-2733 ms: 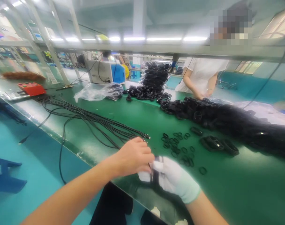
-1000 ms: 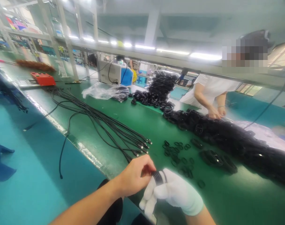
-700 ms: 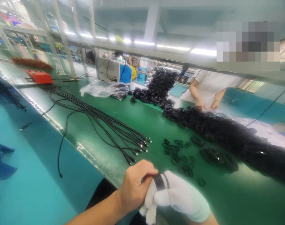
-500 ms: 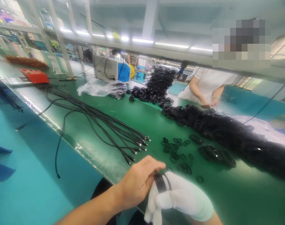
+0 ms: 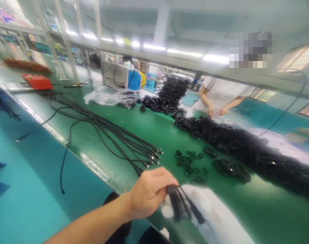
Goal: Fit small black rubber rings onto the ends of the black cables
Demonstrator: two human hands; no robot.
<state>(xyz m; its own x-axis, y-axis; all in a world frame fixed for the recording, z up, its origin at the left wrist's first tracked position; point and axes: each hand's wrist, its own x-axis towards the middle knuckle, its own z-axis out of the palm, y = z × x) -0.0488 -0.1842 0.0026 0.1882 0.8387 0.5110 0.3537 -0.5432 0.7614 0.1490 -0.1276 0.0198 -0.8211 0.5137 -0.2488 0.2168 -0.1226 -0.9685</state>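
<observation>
Black cable bundle [image 5: 181, 203], probably light, limp and slippery, sits pinched in the bare left hand [image 5: 149, 193] and wrapped around the blurred gloved right hand [image 5: 212, 217], whose grip I cannot tell; best held mid-loop, above the tabletop [image 5: 271, 210].

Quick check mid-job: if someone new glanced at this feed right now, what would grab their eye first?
First, the bare left hand and the white-gloved right hand, blurred, gripping a coiled bundle of black cable at the near edge of the green table. Next, the long heap of black cable coils along the far right side, where another person's hands work. Loose straight black cables with metal plugs fan across the left.
</observation>
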